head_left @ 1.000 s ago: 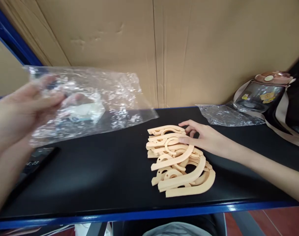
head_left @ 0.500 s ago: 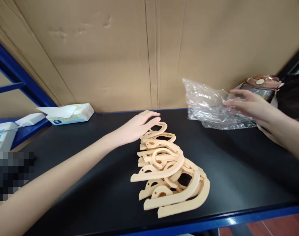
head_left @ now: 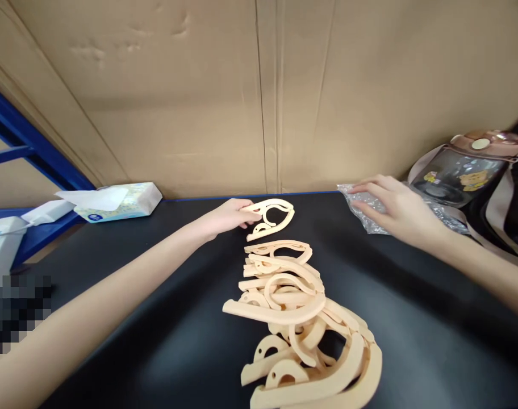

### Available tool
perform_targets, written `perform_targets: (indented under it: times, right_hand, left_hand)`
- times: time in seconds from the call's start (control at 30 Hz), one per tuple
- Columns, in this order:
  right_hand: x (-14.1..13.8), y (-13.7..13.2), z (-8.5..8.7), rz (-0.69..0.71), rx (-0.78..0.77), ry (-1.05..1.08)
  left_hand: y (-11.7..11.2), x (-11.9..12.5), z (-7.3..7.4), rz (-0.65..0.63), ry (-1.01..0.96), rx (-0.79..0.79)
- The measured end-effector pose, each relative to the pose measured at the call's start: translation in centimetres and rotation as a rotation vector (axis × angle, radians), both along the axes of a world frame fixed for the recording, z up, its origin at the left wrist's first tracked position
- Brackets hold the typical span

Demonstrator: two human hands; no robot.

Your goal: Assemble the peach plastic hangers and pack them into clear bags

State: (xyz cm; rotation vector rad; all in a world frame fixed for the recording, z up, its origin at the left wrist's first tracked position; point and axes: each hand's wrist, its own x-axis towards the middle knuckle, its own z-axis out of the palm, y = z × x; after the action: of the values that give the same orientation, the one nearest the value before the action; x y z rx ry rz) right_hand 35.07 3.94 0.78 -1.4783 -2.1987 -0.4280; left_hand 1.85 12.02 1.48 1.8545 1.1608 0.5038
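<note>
My left hand [head_left: 230,219] pinches one end of a beige plastic folding hanger [head_left: 282,205] at the far end of a row. The hanger is folded, its curved end pointing right. Nearer to me, several more beige folding hangers [head_left: 301,309] lie overlapping in a heap on the black table [head_left: 157,335]. To the right, my right hand [head_left: 393,207] is open, fingers spread, over a crumpled clear plastic bag [head_left: 372,224]. Part of the bag is hidden behind that hand.
A see-through drink bottle [head_left: 459,176] with a brown lid and a strap stands at the back right. At the back left lies a tissue pack [head_left: 133,201], near a white power adapter [head_left: 48,212] and a blue frame [head_left: 50,165]. Cardboard [head_left: 178,102] walls off the far edge.
The plastic bag, held up in my right hand before, now lies on the table with that hand open over it. My left hand has taken hold of the farthest hanger, now apart from the heap.
</note>
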Motion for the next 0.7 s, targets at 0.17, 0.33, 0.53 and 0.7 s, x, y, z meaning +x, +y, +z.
perform_targets:
  times: [0.17, 0.33, 0.53, 0.7]
  right_hand:
    - [-7.7, 4.1, 1.7, 0.214, -0.091, 0.283]
    - [-10.1, 8.4, 3.0, 0.293, -0.244, 0.603]
    - [-11.1, 8.9, 4.1, 0.473, -0.235, 0.750]
    - [-10.7, 8.9, 6.2, 0.256, 0.032, 0.449]
  left_hand:
    - [1.4, 2.5, 1.3, 0.093, -0.346, -0.048]
    - [2.3, 3.9, 3.2, 0.149, -0.580, 0.021]
    - [2.2, 5.0, 4.9, 0.157, -0.604, 0.158]
    - [2.6, 5.0, 6.5, 0.162, -0.502, 0.366]
